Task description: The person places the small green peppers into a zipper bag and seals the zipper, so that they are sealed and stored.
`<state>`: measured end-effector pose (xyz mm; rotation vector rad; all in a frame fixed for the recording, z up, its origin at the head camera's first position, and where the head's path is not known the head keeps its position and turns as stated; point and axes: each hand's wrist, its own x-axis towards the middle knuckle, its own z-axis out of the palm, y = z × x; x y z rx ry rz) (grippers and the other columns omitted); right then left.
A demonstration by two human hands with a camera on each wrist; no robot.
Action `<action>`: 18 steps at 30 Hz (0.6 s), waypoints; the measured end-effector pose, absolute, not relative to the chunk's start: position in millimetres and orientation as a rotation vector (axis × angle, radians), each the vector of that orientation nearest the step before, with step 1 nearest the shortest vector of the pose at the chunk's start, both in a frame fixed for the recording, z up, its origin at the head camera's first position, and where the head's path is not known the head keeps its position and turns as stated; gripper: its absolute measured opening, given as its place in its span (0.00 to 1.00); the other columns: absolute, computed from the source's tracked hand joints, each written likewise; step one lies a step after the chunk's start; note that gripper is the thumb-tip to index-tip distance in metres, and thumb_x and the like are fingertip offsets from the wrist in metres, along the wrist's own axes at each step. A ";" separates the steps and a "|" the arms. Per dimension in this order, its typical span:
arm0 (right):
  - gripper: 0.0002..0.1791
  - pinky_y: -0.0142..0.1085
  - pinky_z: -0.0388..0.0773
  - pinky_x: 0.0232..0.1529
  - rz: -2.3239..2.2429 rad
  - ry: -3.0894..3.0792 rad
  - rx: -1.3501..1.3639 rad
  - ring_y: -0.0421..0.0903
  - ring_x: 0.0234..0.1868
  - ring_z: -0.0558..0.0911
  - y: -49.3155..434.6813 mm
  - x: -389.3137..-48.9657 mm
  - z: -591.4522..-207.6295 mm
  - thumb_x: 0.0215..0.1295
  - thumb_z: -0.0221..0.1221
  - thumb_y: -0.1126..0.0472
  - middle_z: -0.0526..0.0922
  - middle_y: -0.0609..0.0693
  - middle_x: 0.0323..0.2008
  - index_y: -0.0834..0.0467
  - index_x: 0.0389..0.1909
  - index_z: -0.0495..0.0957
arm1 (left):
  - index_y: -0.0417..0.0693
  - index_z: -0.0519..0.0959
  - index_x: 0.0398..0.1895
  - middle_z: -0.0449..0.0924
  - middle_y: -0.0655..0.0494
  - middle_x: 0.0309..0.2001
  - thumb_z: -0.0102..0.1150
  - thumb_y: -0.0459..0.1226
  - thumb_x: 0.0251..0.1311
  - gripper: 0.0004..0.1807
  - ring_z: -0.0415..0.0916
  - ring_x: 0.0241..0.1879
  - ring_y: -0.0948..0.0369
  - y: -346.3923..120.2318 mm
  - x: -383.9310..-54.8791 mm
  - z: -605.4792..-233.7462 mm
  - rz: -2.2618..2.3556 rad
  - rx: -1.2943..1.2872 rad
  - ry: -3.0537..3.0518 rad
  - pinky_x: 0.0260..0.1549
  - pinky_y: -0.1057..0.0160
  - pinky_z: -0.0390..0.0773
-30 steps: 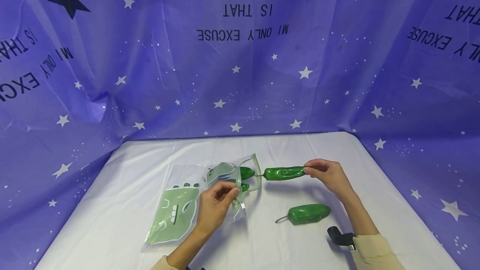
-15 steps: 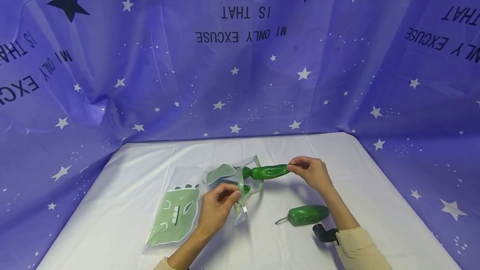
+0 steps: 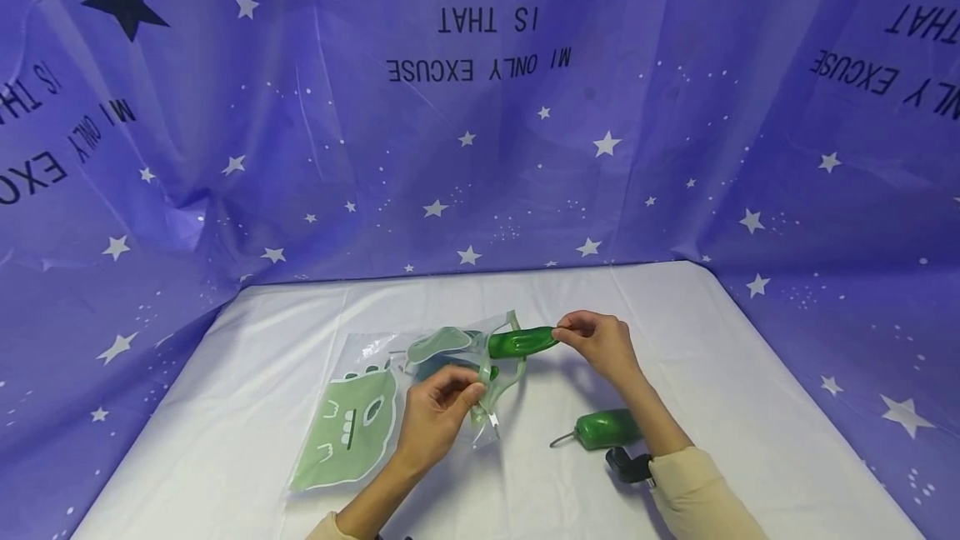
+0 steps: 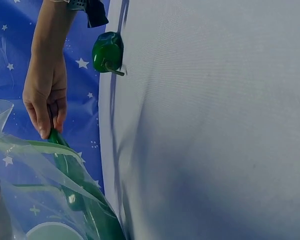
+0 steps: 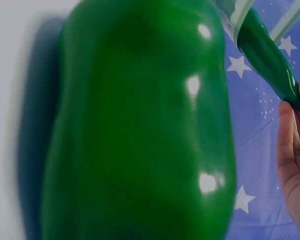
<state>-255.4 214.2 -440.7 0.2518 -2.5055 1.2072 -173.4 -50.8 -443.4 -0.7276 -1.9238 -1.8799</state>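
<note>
My right hand (image 3: 603,346) pinches the tip of a green chili pepper (image 3: 521,342), whose stem end lies inside the mouth of a clear zip bag (image 3: 442,348) with a green print. With thumb and fingers my left hand (image 3: 438,411) grips the near rim of that bag and keeps its mouth spread toward the right. More green shows in the bag, partly hidden by the print. In the left wrist view the held pepper (image 4: 70,175) shows through the clear plastic. A second green pepper (image 3: 603,429) lies on the white cloth below my right forearm, and it fills the right wrist view close up.
Another bag (image 3: 348,432) with a green monster print lies flat at the left, partly behind my left hand. A black wrist device (image 3: 628,467) sits by my right sleeve, close to the loose pepper. A purple star-printed curtain (image 3: 480,148) encloses the white table (image 3: 300,307).
My right hand has moved left, carrying the pepper from outside the bag partly into its mouth. My left hand keeps its grip on the rim. The right forearm now covers part of the loose pepper.
</note>
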 end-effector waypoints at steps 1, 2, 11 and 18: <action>0.08 0.32 0.75 0.26 1.213 -2.500 0.252 0.38 0.26 0.82 212.7 -255.9 -441.4 0.50 0.71 0.53 0.84 0.41 0.23 0.51 0.27 0.84 | 0.38 0.81 0.34 0.82 0.48 0.31 0.63 0.21 0.52 0.08 0.78 0.28 0.64 -50.9 -173.5 -443.4 -1.875 -0.742 -1.918 0.28 0.68 0.79; 0.08 0.32 0.75 0.26 1.220 -2.497 0.253 0.38 0.26 0.82 210.9 -256.2 -442.3 0.50 0.72 0.53 0.84 0.41 0.24 0.51 0.27 0.84 | 0.38 0.81 0.33 0.82 0.48 0.31 0.63 0.21 0.52 0.08 0.78 0.28 0.64 -51.2 -173.6 -443.2 -1.878 -0.745 -1.920 0.28 0.68 0.79; 0.08 0.30 0.75 0.27 1.272 -2.462 0.256 0.39 0.25 0.82 196.2 -259.9 -451.0 0.49 0.72 0.54 0.85 0.43 0.24 0.52 0.28 0.84 | 0.37 0.81 0.33 0.82 0.45 0.30 0.63 0.23 0.54 0.05 0.78 0.28 0.64 -51.9 -174.0 -444.5 -1.899 -0.746 -1.935 0.28 0.68 0.79; 0.08 0.31 0.76 0.28 1.366 -2.479 0.190 0.38 0.27 0.83 190.7 -260.0 -457.6 0.48 0.72 0.54 0.85 0.42 0.26 0.51 0.28 0.85 | 0.38 0.81 0.33 0.82 0.49 0.30 0.63 0.21 0.52 0.08 0.78 0.27 0.64 -51.2 -174.5 -444.9 -1.918 -0.744 -1.920 0.27 0.68 0.79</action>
